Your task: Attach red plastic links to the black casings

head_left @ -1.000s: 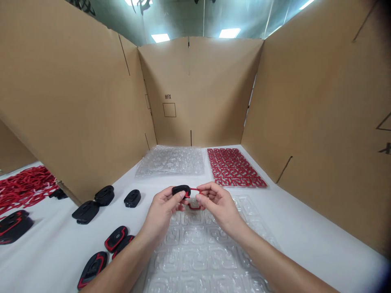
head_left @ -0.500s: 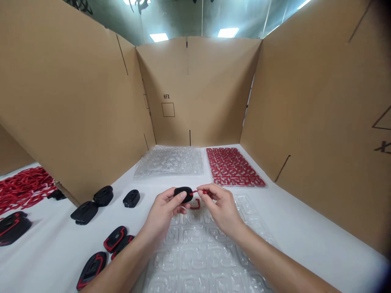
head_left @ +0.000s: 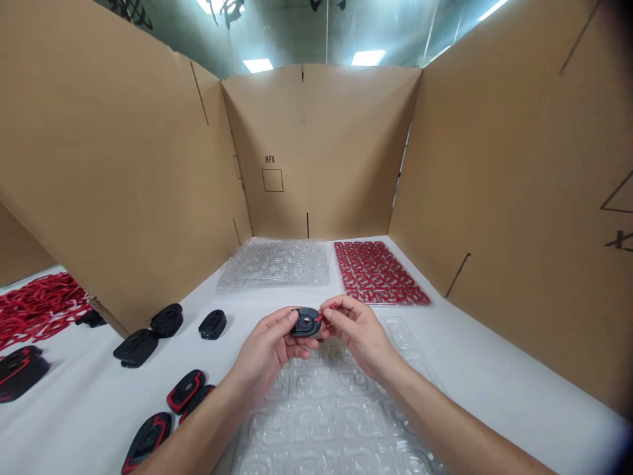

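My left hand [head_left: 277, 336] grips a black oval plastic housing [head_left: 305, 322], its face with a small round hole turned up toward me. My right hand [head_left: 353, 323] pinches a thin red strip [head_left: 319, 317] at the housing's right edge; most of the strip is hidden by the fingers. Both hands are above a clear plastic tray [head_left: 316, 415] with moulded compartments. Left of my forearm lie black housings with red trim [head_left: 185, 390], one partly covered by the arm. Plain black housings [head_left: 212, 324] sit further back on the left.
At the back, clear trays [head_left: 277, 264] lie beside a tray full of red parts [head_left: 380, 270]. A pile of red strips [head_left: 42, 303] is at the far left. Cardboard walls [head_left: 326, 152] enclose the white table [head_left: 494, 376] at the back and both sides.
The housing has been turned in my left hand, so its holed face now shows. My right hand still pinches the red strip, now closer against the housing's edge.
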A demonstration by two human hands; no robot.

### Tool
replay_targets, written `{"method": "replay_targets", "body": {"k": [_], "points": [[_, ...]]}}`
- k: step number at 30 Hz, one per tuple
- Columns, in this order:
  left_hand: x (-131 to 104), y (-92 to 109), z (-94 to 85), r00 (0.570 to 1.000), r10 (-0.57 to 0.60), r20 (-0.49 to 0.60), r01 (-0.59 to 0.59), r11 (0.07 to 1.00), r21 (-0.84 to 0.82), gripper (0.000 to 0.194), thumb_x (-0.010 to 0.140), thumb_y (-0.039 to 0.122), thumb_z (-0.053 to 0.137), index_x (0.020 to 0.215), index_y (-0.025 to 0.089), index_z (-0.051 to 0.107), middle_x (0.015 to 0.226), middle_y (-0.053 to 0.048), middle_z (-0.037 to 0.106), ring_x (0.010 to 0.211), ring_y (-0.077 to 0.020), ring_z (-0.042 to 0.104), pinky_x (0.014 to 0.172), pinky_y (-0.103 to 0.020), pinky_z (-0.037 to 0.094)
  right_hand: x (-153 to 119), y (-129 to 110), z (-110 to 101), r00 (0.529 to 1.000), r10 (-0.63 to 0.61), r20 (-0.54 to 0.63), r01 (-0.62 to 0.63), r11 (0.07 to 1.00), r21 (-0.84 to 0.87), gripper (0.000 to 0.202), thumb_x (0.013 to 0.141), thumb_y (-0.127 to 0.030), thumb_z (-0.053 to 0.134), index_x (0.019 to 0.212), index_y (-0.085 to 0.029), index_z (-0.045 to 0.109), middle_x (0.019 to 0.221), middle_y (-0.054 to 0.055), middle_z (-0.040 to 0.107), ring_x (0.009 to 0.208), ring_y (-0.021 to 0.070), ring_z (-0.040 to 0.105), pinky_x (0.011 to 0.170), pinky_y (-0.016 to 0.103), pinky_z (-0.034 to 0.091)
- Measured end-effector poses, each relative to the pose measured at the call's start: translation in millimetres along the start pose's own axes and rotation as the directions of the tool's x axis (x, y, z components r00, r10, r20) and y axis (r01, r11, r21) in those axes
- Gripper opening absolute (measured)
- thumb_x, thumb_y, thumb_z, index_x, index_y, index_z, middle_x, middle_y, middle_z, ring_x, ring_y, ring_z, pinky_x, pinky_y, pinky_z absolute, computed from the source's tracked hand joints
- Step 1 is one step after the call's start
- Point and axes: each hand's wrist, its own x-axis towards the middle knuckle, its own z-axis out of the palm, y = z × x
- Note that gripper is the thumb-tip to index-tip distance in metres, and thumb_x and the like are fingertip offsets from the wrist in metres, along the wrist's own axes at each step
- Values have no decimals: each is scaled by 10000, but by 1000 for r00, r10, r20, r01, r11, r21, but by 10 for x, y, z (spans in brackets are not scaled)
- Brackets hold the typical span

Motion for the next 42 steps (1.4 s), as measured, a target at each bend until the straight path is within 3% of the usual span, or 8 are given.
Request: {"method": "replay_targets", "body": {"k": [5, 9, 14, 17, 20, 29, 42], "points": [[-1, -2, 1, 1000, -3, -16, 3, 1000, -16, 283, 841, 312, 675, 1029, 103, 701, 937, -145, 759, 719, -178, 711, 612, -230, 557, 3, -10, -5, 999, 29, -36, -25, 994, 107, 287, 690, -354, 819, 909, -191, 729, 872, 39, 712, 732, 142, 627, 633, 260, 478], [6, -17, 8, 999, -8, -41, 7, 1000, -13, 282, 834, 304, 685, 1027, 99, 700, 950, -146, 760, 718, -175, 715, 601, -219, 557, 6, 34, -12, 999, 44, -18, -43, 998, 39, 334, 760, -440, 749, 959, -173, 726, 872, 47, 693, 735, 145, 618, 585, 240, 464], [13, -30, 14, 998, -11, -70, 13, 1000, 22, 235, 824, 285, 692, 960, 94, 706, 879, -124, 761, 670, -154, 702, 570, -201, 547, -1, 106, -22, 994, -109, -17, 104, 973, -206, 281, 837, -448, 656, 889, -174, 686, 700, -8, 629, 629, 133, 581, 579, 243, 472], [15, -30, 19, 997, -10, -76, 12, 999, 36, 220, 798, 272, 713, 925, 93, 702, 830, -106, 754, 611, -128, 674, 533, -184, 530, -36, 131, -26, 969, -246, -25, 210, 875, -436, 229, 893, -395, 590, 918, -185, 677, 734, -4, 633, 643, 133, 574, 602, 237, 465], [12, -20, 29, 996, -16, -93, 18, 1000, 16, 247, 754, 267, 752, 925, 99, 693, 800, -87, 744, 586, -115, 658, 520, -175, 522, -65, 136, -29, 949, -316, -9, 258, 788, -559, 217, 925, -368, 548, 959, -193, 671, 765, 6, 646, 665, 142, 586, 616, 238, 465], [21, -21, 10, 995, -15, -94, 14, 1000, -8, 273, 710, 271, 788, 905, 110, 685, 793, -73, 740, 586, -111, 657, 512, -169, 513, -53, 138, -40, 933, -359, -3, 277, 725, -630, 216, 940, -351, 531, 907, -190, 672, 738, 12, 666, 653, 149, 615, 610, 235, 484], [-2, -46, 30, 997, 8, -81, -3, 998, 56, 260, 740, 278, 762, 919, 123, 655, 839, -81, 742, 619, -121, 674, 527, -180, 514, -76, 127, -55, 903, -429, 32, 315, 607, -729, 226, 940, -271, 503, 1057, -183, 675, 856, 42, 724, 662, 142, 668, 648, 242, 514]]}}
